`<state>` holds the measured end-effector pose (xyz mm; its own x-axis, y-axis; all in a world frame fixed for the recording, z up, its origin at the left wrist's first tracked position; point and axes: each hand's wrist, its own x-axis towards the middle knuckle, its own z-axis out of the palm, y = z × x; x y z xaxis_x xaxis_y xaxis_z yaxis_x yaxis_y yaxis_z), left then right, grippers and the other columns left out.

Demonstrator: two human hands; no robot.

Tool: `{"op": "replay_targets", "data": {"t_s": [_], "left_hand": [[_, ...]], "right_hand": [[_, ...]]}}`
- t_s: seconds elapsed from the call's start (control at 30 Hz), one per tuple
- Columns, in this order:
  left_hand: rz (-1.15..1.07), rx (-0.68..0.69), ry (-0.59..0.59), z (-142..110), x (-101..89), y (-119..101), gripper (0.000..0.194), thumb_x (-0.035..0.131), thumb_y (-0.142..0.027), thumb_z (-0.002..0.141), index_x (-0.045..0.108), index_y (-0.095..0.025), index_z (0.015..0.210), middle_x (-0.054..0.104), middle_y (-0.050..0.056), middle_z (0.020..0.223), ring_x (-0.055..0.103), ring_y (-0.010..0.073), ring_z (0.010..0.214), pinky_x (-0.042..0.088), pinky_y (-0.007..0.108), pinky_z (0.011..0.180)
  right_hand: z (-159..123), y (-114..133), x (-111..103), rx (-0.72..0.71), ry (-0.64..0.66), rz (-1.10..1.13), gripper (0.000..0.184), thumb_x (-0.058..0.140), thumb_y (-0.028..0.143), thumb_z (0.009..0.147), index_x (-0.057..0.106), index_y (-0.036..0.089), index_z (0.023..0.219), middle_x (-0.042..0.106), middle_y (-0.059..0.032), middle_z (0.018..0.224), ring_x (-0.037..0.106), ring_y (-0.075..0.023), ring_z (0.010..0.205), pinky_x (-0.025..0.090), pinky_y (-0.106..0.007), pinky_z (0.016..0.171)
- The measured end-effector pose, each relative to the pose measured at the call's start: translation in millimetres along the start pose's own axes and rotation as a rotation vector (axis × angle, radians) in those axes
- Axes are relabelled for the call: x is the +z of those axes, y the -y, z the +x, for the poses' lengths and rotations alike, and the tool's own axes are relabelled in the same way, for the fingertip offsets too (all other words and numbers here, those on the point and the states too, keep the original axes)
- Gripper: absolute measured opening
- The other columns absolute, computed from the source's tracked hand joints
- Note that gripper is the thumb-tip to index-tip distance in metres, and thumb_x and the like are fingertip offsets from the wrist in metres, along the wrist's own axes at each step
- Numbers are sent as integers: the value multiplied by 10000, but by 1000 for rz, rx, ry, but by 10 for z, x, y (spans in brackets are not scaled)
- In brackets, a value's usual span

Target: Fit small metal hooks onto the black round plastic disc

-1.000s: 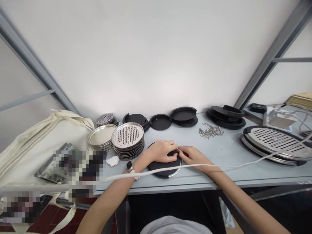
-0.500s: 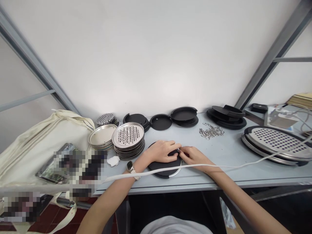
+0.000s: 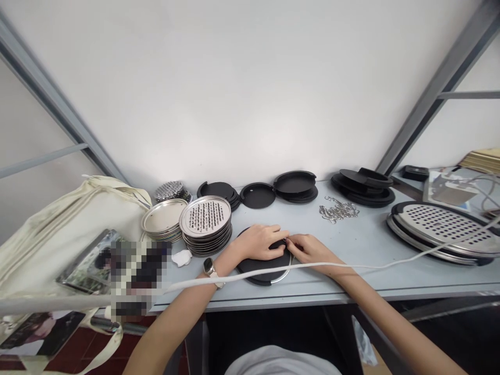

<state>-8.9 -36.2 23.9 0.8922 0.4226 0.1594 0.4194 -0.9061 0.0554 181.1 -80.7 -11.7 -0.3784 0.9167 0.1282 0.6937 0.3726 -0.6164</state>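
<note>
A black round plate (image 3: 258,268) with a bright metal rim showing at its lower right lies flat near the table's front edge. My left hand (image 3: 262,242) lies over it, with the thumb and fingers bent around its right edge. My right hand (image 3: 311,249) meets the left there, thumb and forefinger pinched together at the rim. What sits between those fingertips is too small and covered to make out. Left of my hands stands a stack of round metal grater plates (image 3: 205,217). Several small metal hooks (image 3: 339,210) lie in a loose pile to the right.
Black round plates (image 3: 258,196) line the wall, with more stacked at back right (image 3: 363,187). Larger perforated plates (image 3: 445,224) sit at the right. A white cable (image 3: 250,272) crosses before my forearms. Plain metal discs (image 3: 164,216) and a cream bag (image 3: 47,250) are left.
Both hands stay at the same spot on the plate's right edge. Only the fingertips shift slightly, and the shiny bit between them now shows less.
</note>
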Motion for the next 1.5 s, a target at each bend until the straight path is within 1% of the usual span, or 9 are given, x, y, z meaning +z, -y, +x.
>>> {"op": "replay_targets", "data": {"t_s": [0.23, 0.43, 0.63, 0.77, 0.93, 1.1, 1.27, 1.5], "left_hand": [[-1, 11, -23, -1, 18, 14, 152, 452, -313, 881, 533, -208, 954, 564, 6, 845, 563, 140, 694, 379, 250, 594], [9, 20, -45, 0, 32, 24, 149, 449, -321, 882, 531, -209, 936, 561, -1, 835, 559, 137, 681, 369, 253, 577], [-6, 5, -27, 6, 15, 10, 165, 451, -312, 878, 537, -199, 963, 567, 14, 858, 562, 142, 696, 379, 253, 588], [-7, -7, -14, 8, 10, 2, 183, 452, -334, 881, 539, -196, 964, 571, 24, 867, 566, 150, 712, 383, 248, 600], [6, 1, -26, 9, 20, 2, 175, 449, -333, 880, 526, -191, 949, 580, 25, 870, 569, 155, 711, 383, 257, 593], [-9, 12, -34, 11, 32, 7, 162, 453, -317, 874, 516, -184, 939, 589, 31, 873, 573, 161, 733, 391, 264, 601], [-22, 12, -38, 17, 40, 11, 163, 457, -317, 871, 516, -185, 946, 597, 30, 870, 576, 165, 742, 391, 265, 610], [-47, 21, -36, 20, 46, 21, 151, 450, -297, 877, 531, -188, 941, 608, 31, 880, 580, 161, 761, 390, 257, 627]], "right_hand": [[-11, -19, -6, -37, -44, -53, 348, 362, 288, 910, 528, 178, 625, 567, -2, 588, 468, -125, 527, 304, -244, 532], [-8, -22, -5, -32, -28, -60, 351, 350, 301, 920, 518, 183, 635, 560, 4, 594, 471, -125, 531, 306, -241, 534], [-10, -10, -3, -31, -59, -41, 261, 368, 283, 915, 541, 186, 745, 571, 8, 638, 483, -125, 554, 331, -233, 549], [-13, -3, -6, -48, -42, -27, 277, 338, 282, 934, 560, 183, 801, 620, -19, 720, 533, -138, 605, 356, -245, 591], [-8, -11, -9, -54, -30, -52, 290, 336, 283, 939, 556, 184, 780, 631, -25, 723, 544, -145, 607, 362, -249, 595], [-4, -23, -7, -60, -24, -61, 290, 332, 273, 943, 572, 181, 812, 655, -40, 772, 571, -154, 644, 379, -255, 624], [-6, -27, -14, -61, -9, -57, 296, 322, 270, 947, 570, 180, 815, 654, -40, 767, 573, -151, 643, 383, -255, 624], [-7, -21, -13, -67, -11, -109, 259, 342, 238, 926, 553, 181, 788, 635, -33, 735, 562, -148, 629, 370, -256, 611]]}}
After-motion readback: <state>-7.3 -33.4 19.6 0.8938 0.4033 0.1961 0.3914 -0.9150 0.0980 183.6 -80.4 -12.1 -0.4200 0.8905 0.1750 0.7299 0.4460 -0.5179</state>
